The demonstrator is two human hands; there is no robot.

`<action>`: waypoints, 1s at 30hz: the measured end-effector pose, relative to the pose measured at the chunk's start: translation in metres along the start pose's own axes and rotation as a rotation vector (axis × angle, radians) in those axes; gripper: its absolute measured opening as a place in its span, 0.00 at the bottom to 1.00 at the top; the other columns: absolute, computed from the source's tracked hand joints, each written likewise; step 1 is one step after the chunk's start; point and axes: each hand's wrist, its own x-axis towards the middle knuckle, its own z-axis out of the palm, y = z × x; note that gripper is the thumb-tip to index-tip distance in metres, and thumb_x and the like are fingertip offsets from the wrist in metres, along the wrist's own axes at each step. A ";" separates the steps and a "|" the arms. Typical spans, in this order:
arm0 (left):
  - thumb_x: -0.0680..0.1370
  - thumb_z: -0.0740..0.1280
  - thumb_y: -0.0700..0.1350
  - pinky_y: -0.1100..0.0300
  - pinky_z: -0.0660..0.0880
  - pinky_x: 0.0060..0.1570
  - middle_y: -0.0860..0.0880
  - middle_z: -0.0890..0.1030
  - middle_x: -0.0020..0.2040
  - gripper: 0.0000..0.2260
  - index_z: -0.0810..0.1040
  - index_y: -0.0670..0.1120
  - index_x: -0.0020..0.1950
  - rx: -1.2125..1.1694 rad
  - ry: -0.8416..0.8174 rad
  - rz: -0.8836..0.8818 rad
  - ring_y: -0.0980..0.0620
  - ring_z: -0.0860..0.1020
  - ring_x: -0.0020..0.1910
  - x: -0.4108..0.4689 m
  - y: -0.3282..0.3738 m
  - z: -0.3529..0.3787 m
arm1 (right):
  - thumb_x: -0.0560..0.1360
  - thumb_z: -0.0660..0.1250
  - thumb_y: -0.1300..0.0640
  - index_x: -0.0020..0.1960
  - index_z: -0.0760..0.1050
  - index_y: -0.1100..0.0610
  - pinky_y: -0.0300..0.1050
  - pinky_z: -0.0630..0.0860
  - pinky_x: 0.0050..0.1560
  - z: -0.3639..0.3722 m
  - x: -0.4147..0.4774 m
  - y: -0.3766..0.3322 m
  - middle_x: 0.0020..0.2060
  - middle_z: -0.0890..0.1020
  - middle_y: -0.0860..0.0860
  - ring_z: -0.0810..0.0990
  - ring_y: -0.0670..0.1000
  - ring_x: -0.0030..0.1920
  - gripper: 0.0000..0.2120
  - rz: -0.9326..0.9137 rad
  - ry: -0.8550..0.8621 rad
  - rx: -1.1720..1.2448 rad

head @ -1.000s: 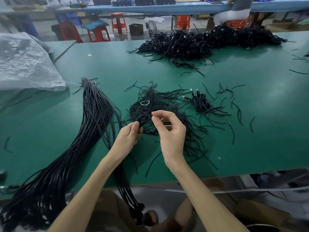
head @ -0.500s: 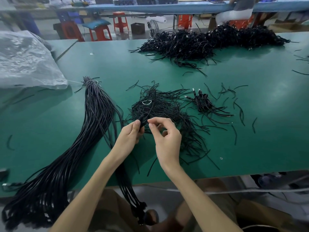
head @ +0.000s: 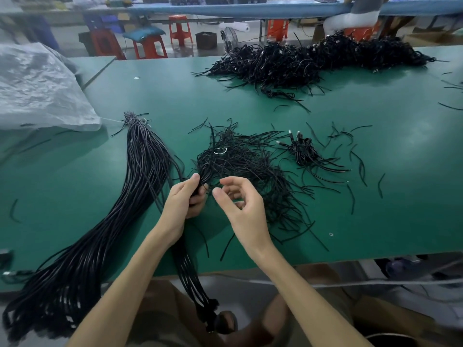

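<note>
Far to the left of the hands, a crumpled plastic bag (head: 37,91) lies on the green table (head: 400,196). Between the bag and the left hand, a big bundle (head: 140,171) of long black cables runs from beyond the hands back to the near table edge and spills over it.

The left hand (head: 185,204) is closed around a small bundle (head: 198,191) of black cables. Its fingers and thumb curl round the upper end. The rest runs back under the wrist, over the table edge and hangs down in front of the person's lap.

Just beyond both hands, touching the left fingertips, sits a tangle (head: 250,166) of thin black ties. A pale ring (head: 220,151) lies on its far left part.

The right hand (head: 240,209) hovers just beside the left one, over the near edge of the tangle. Its thumb and forefinger are curved toward each other but apart, the other fingers are loosely bent, and nothing shows between them.

Beyond and to the right of the right hand, a cluster (head: 303,151) of short cables with metal plugs lies near the tangle. Loose ties (head: 360,166) are scattered further right. Well beyond both hands, at the far side of the table, stretches a long heap (head: 300,61) of black cables.
</note>
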 end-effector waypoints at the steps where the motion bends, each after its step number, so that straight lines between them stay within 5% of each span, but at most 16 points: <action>1: 0.85 0.59 0.53 0.66 0.56 0.23 0.54 0.62 0.29 0.22 0.74 0.53 0.32 0.008 -0.013 -0.001 0.56 0.57 0.25 0.000 0.000 0.000 | 0.77 0.73 0.48 0.57 0.78 0.48 0.38 0.76 0.49 -0.002 0.002 -0.001 0.47 0.81 0.43 0.79 0.43 0.48 0.11 0.021 -0.002 0.031; 11: 0.77 0.66 0.58 0.66 0.55 0.24 0.56 0.61 0.28 0.18 0.69 0.54 0.30 0.018 -0.145 -0.047 0.56 0.56 0.26 -0.002 -0.001 -0.003 | 0.74 0.76 0.49 0.63 0.79 0.40 0.33 0.69 0.60 -0.008 0.026 -0.014 0.67 0.73 0.43 0.73 0.40 0.65 0.18 0.121 -0.332 -0.065; 17: 0.81 0.63 0.56 0.67 0.55 0.23 0.55 0.59 0.29 0.16 0.83 0.54 0.39 0.056 -0.177 -0.060 0.56 0.56 0.26 -0.003 0.001 -0.001 | 0.75 0.76 0.53 0.62 0.80 0.52 0.49 0.72 0.68 -0.008 0.026 -0.009 0.58 0.82 0.49 0.78 0.47 0.62 0.17 0.103 -0.301 -0.184; 22: 0.83 0.60 0.57 0.67 0.55 0.22 0.56 0.60 0.28 0.20 0.80 0.54 0.33 0.097 -0.150 -0.070 0.57 0.56 0.25 -0.002 0.001 0.001 | 0.75 0.75 0.47 0.64 0.76 0.56 0.34 0.68 0.58 -0.013 0.025 -0.007 0.52 0.76 0.40 0.71 0.42 0.58 0.22 -0.020 -0.263 -0.424; 30: 0.85 0.56 0.48 0.65 0.54 0.23 0.51 0.59 0.29 0.21 0.67 0.50 0.31 0.176 -0.094 -0.087 0.54 0.55 0.26 -0.003 0.002 0.004 | 0.74 0.77 0.52 0.50 0.78 0.52 0.34 0.69 0.47 -0.015 0.028 -0.006 0.44 0.80 0.45 0.76 0.43 0.45 0.10 -0.019 -0.279 -0.414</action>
